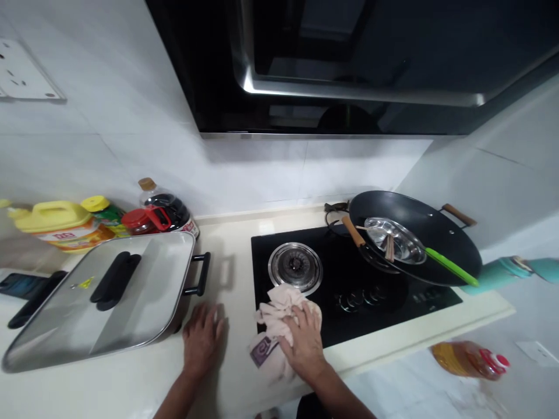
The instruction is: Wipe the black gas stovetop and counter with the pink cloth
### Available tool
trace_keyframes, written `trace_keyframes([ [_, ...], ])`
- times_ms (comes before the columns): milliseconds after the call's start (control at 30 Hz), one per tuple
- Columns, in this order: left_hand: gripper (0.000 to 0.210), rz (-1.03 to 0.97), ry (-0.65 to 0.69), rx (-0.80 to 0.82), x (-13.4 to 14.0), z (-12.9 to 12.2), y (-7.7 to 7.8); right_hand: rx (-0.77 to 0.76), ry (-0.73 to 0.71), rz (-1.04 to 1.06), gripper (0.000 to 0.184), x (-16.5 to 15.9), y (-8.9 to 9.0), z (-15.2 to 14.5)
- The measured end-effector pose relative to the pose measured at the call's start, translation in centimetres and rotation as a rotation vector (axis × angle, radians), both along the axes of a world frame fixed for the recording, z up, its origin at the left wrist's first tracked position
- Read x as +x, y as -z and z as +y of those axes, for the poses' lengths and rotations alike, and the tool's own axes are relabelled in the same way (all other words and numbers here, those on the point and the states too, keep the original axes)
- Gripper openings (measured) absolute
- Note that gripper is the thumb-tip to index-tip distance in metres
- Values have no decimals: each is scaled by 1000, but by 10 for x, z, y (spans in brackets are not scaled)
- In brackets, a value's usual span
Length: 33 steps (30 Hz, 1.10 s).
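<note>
My right hand grips a crumpled pale pink cloth with a purple label and presses it on the left front corner of the black gas stove. Part of the cloth hangs over onto the counter. Just behind it is the round metal burner. My left hand rests on the cream countertop with its fingers stretched out. Close beside it stands an electric pan with a glass lid and black handles.
A black wok holding a metal strainer with a green handle sits over the right burner. Against the back wall stand a soy sauce bottle and a yellow jug. A range hood hangs above. An oil bottle is below at right.
</note>
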<state>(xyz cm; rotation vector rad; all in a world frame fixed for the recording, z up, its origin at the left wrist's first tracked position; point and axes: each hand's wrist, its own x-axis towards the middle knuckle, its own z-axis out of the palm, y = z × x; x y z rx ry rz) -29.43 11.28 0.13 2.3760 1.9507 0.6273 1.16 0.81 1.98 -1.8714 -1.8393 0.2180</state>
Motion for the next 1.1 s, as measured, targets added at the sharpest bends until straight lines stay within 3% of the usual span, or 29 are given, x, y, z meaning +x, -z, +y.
trace_keyframes([
  [167, 53, 99, -17, -59, 7, 2, -1, 118, 270, -26, 33, 49, 26, 1],
  [300, 56, 107, -33, -100, 8, 2, -2, 147, 492, -35, 41, 73, 32, 44],
  [500, 54, 79, -50, -65, 7, 2, 1, 185, 621, -50, 54, 93, 27, 94],
  [667, 54, 111, -27, -26, 5, 1, 3, 103, 680, -45, 64, 129, 22, 118],
  [800, 52, 120, -10, 29, 1, 1, 8, -78, 740, -31, 67, 170, 18, 148],
  [933, 48, 106, -4, 60, -1, 1, 10, -244, 643, -19, 64, 191, 7, 185],
  [1100, 47, 103, -21, 50, -3, -1, 11, -321, 288, -68, 60, 188, -7, 233],
])
